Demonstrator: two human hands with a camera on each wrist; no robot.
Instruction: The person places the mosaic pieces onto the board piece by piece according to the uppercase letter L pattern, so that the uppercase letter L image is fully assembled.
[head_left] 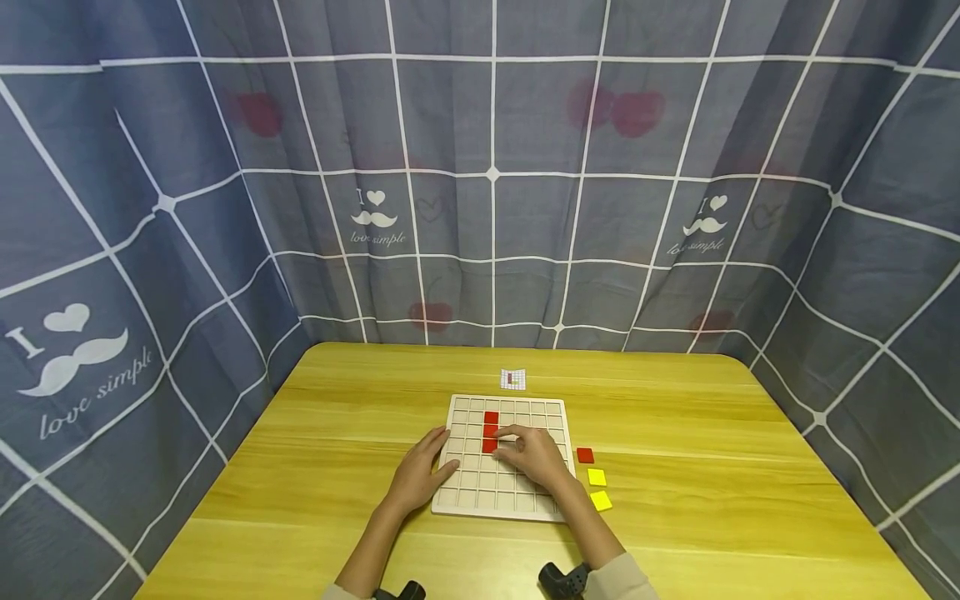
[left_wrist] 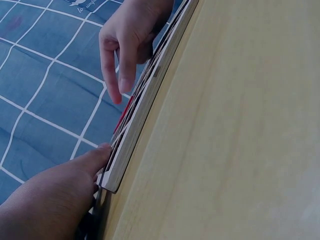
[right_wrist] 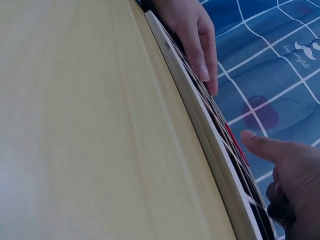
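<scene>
A pale wooden grid board (head_left: pixel 480 500) lies on the table, with three red square tiles (head_left: pixel 491 417) in a column of its cells. My left hand (head_left: pixel 416 477) rests at the board's left edge. Its thumb lies over the rim and its fingers are fairly straight. Over the board, my right hand (head_left: pixel 531 454) has thumb and forefinger stretched out beside the lower red tiles. From the left wrist view, those two fingertips (left_wrist: pixel 127 85) stand apart and no tile shows between them. Whether they touch a tile cannot be told.
Right of the board lie a loose red tile (head_left: pixel 585 456) and two yellow tiles (head_left: pixel 597 477). A small card (head_left: pixel 513 380) with a printed grid pattern lies behind the board. The wooden table (head_left: pixel 720 467) backs onto a blue checked curtain (head_left: pixel 540 217).
</scene>
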